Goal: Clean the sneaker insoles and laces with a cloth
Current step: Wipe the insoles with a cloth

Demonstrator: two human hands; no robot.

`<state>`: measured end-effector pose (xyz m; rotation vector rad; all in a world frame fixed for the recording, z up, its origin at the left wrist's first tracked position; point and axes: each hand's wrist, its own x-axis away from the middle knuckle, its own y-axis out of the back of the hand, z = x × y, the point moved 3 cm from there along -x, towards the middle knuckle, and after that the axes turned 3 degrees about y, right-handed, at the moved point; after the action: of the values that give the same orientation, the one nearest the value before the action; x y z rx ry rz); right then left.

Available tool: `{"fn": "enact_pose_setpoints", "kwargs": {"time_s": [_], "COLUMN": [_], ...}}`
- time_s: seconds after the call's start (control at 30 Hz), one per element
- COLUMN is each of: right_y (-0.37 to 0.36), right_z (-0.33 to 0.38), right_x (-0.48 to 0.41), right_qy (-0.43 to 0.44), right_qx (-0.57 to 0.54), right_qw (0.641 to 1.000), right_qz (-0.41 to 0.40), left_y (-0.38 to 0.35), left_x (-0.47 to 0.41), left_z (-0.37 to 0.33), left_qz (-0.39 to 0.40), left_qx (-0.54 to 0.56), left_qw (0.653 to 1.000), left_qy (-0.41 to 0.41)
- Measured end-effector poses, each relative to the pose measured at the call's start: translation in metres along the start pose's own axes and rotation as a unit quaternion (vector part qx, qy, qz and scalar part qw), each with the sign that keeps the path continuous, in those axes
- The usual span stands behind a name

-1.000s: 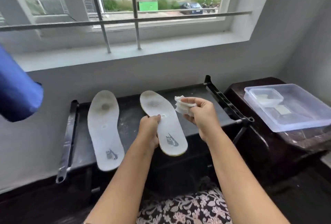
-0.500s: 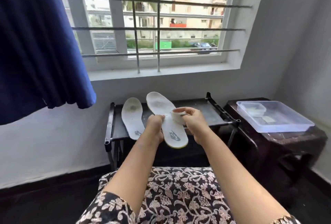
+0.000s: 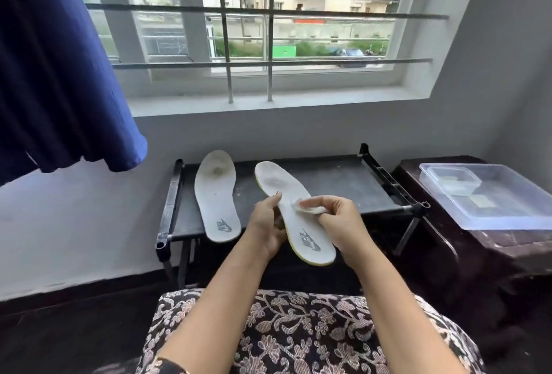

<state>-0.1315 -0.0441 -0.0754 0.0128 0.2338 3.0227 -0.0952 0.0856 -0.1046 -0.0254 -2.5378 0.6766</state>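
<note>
Both insoles show a grey Nike logo at the heel. The left hand (image 3: 267, 224) grips one insole (image 3: 298, 224) by its edge above the counter (image 3: 328, 182), while the right hand (image 3: 340, 224) pinches a white cloth (image 3: 307, 207) onto its middle. The other insole (image 3: 217, 194) lies on the counter just left of the left hand. Well right of the right hand, a clear tub (image 3: 507, 200) holds a smaller clear box (image 3: 448, 179).

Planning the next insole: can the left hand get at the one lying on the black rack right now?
Probably yes. The spare insole lies uncovered on the rack beside the left hand, with nothing between them. That hand grips the other insole, though, so it would have to let go first.
</note>
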Motion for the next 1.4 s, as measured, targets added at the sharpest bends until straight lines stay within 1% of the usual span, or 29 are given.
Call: {"fn": "enact_pose_setpoints", "kwargs": {"time_s": [0.07, 0.13, 0.2, 0.27, 0.33, 0.43, 0.5, 0.57, 0.6, 0.63, 0.7, 0.73, 0.77, 0.8, 0.83, 0.87, 0.93, 0.97, 1.03, 1.07, 1.13, 1.17, 1.23, 1.3, 1.4], "right_y": [0.009, 0.021, 0.033, 0.045, 0.054, 0.060, 0.062, 0.065, 0.068, 0.072, 0.078, 0.076, 0.072, 0.063, 0.050, 0.035, 0.001, -0.016, -0.043, -0.050, -0.050, -0.048, -0.042, -0.037, -0.032], "right_z": [-0.003, -0.005, -0.007, -0.009, -0.008, -0.011, -0.015, -0.016, -0.014, -0.011, -0.006, -0.003, -0.001, 0.001, 0.003, 0.004, 0.003, 0.001, -0.007, -0.009, -0.012, -0.014, -0.016, -0.015, -0.011], "right_x": [-0.008, -0.018, -0.028, -0.041, -0.055, -0.075, -0.083, -0.084, -0.083, -0.083, -0.081, -0.080, -0.078, -0.076, -0.075, -0.073, -0.069, -0.067, -0.064, -0.064, -0.065, -0.067, -0.073, -0.083, -0.095], "right_qy": [-0.010, -0.019, -0.025, -0.024, -0.015, -0.008, -0.001, 0.013, 0.028, 0.048, 0.092, 0.107, 0.122, 0.136, 0.146, 0.153, 0.171, 0.183, 0.211, 0.212, 0.210, 0.212, 0.202, 0.180, 0.164], "right_qx": [0.026, 0.065, 0.117, 0.158, 0.191, 0.228, 0.238, 0.217, 0.211, 0.217, 0.262, 0.287, 0.308, 0.331, 0.356, 0.377, 0.394, 0.404, 0.432, 0.435, 0.431, 0.441, 0.482, 0.512, 0.497], "right_qw": [0.999, 0.996, 0.987, 0.977, 0.970, 0.964, 0.964, 0.972, 0.976, 0.975, 0.955, 0.941, 0.928, 0.919, 0.911, 0.906, 0.903, 0.896, 0.869, 0.864, 0.867, 0.863, 0.841, 0.823, 0.829], "right_qz": [0.020, 0.060, 0.109, 0.142, 0.150, 0.137, 0.118, 0.085, 0.054, 0.007, -0.105, -0.145, -0.167, -0.168, -0.150, -0.115, -0.017, 0.037, 0.119, 0.139, 0.135, 0.128, 0.138, 0.169, 0.197], "left_y": [0.000, 0.001, 0.006, 0.010, 0.009, 0.001, -0.003, -0.005, -0.007, -0.008, -0.013, -0.015, -0.017, -0.019, -0.020, -0.021, -0.021, -0.020, -0.015, -0.013, -0.008, -0.006, -0.006, -0.008, -0.010], "left_x": [-0.010, -0.019, -0.029, -0.041, -0.050, -0.063, -0.068, -0.072, -0.072, -0.070, -0.067, -0.065, -0.063, -0.060, -0.059, -0.056, -0.055, -0.054, -0.057, -0.058, -0.061, -0.061, -0.059, -0.058, -0.057], "left_z": [-0.002, -0.006, -0.008, -0.008, -0.008, -0.010, -0.011, -0.010, -0.009, -0.007, -0.002, 0.001, 0.003, 0.006, 0.008, 0.009, 0.012, 0.012, 0.014, 0.014, 0.013, 0.012, 0.009, 0.006, 0.004], "left_qz": [0.016, 0.022, 0.030, 0.050, 0.050, 0.024, 0.009, -0.002, -0.009, -0.014, -0.016, -0.013, -0.010, -0.006, -0.002, 0.003, 0.005, 0.002, -0.007, -0.010, -0.011, -0.012, -0.005, -0.006, -0.005], "left_qx": [0.024, 0.066, 0.105, 0.122, 0.132, 0.136, 0.142, 0.140, 0.136, 0.134, 0.134, 0.136, 0.140, 0.143, 0.143, 0.143, 0.147, 0.155, 0.186, 0.200, 0.214, 0.215, 0.214, 0.203, 0.196], "left_qw": [1.000, 0.998, 0.994, 0.991, 0.990, 0.990, 0.990, 0.990, 0.991, 0.991, 0.991, 0.990, 0.990, 0.990, 0.990, 0.990, 0.989, 0.988, 0.983, 0.980, 0.977, 0.976, 0.977, 0.979, 0.980], "left_qy": [-0.001, 0.000, 0.005, 0.015, 0.021, 0.012, 0.016, 0.016, 0.013, 0.011, 0.012, 0.014, 0.015, 0.015, 0.014, 0.013, 0.008, 0.005, 0.003, 0.004, 0.006, 0.010, 0.022, 0.031, 0.032]}}
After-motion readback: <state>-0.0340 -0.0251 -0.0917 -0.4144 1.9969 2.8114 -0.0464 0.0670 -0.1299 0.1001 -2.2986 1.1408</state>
